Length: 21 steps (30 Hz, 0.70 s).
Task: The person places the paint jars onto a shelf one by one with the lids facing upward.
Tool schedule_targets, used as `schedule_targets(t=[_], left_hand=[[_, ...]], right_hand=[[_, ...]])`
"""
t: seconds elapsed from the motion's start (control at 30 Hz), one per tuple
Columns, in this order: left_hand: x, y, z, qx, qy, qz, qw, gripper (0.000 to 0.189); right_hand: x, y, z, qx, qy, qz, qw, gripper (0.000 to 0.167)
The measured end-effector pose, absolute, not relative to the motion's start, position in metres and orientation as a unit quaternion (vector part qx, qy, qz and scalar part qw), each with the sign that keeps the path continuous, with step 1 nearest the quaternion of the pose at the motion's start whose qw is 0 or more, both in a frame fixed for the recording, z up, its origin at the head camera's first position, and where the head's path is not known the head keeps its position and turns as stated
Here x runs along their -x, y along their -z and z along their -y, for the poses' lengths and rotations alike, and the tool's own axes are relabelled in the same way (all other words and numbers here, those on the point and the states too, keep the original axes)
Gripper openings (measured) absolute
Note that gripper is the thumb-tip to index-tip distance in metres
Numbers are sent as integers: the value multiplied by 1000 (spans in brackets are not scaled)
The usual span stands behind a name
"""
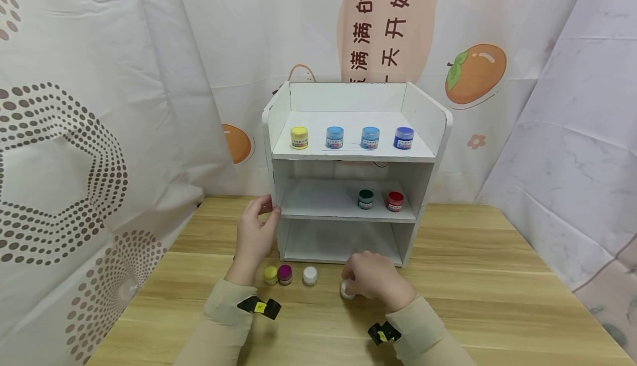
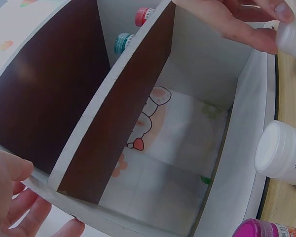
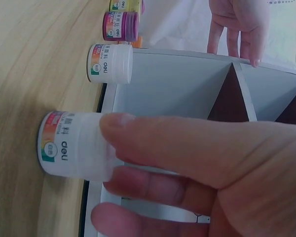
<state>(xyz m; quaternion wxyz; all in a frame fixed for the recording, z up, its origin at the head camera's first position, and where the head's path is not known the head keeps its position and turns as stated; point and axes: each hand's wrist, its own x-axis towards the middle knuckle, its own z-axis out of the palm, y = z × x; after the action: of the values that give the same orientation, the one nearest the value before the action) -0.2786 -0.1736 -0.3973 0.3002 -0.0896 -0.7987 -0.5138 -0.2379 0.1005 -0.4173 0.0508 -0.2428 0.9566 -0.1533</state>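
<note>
My right hand [image 1: 375, 278] pinches the lid of a white paint jar [image 3: 64, 145] between thumb and fingers. That jar stands on the table in front of the white shelf [image 1: 348, 219], partly hidden by the hand in the head view. My left hand [image 1: 256, 230] is at the shelf's left side, fingertips right at its edge, with the fingers relaxed. Left of the pinched jar stand another white paint jar [image 1: 310, 276], a magenta jar [image 1: 285, 275] and a yellow jar [image 1: 271, 276], the last two side by side.
The top board carries a yellow jar [image 1: 299, 138], two light blue jars [image 1: 335, 137] and a dark blue jar [image 1: 403, 138]. On the middle board are a dark green jar [image 1: 365, 199] and a red jar [image 1: 395, 202]. A patterned curtain [image 1: 278, 29] hangs behind the wooden table [image 1: 478, 277].
</note>
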Motion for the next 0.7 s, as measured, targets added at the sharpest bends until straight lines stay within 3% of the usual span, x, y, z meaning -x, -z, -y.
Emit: schedule_targets(t=[0.37,0.47,0.6,0.7], left_hand=[[277,395,173,85,517,799,295,33],[277,395,173,84,517,800,292,33],[278,396,173,83,514,802,292,33],[279,396,174,84,513,802,293,33]], right_hand=[[240,418,-103,262,165,-949,65,20],[240,418,-104,267,164,-948,61,9],[238,416,-103,264,151,-952,37,29],[236,413,-102,252,140,-957,24,32]])
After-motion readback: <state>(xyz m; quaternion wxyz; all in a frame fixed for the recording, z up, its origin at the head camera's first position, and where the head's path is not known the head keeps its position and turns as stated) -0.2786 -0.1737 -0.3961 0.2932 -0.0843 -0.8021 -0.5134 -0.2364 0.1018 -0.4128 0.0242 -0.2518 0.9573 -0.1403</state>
